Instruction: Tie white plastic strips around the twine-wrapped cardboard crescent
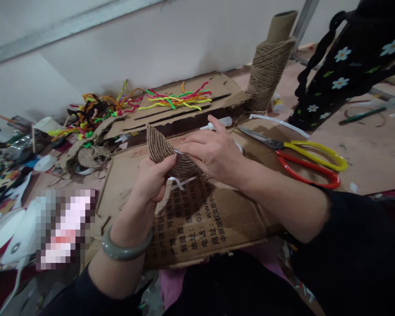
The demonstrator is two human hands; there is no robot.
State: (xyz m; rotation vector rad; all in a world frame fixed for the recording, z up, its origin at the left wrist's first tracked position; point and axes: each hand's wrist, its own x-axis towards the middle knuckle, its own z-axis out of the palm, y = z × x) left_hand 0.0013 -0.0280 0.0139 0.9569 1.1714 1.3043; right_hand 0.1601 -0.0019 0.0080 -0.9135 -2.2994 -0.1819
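My left hand [151, 177] is closed around a pointed, leaf-like piece covered in rows of brown twine [161, 147], its thumb pressing on the front. Over the right part of that piece lies my right hand [213, 151], fingertips pinched together at a thin white strip [178, 152]; its index finger is raised. Narrow white strips [181, 181] stick out beneath the piece. A flattened cardboard box [243, 219] with printed characters lies under both hands. Behind my right hand, a small white-capped bottle [222, 123] is partly hidden.
Scissors [283, 147] with yellow and red handles lie at the right, near a tall twine spool [268, 72]. A black flowered bag [342, 74] stands beyond. Coloured pipe cleaners [177, 98] rest on cardboard at the back. Clutter and a white device [23, 237] occupy the left.
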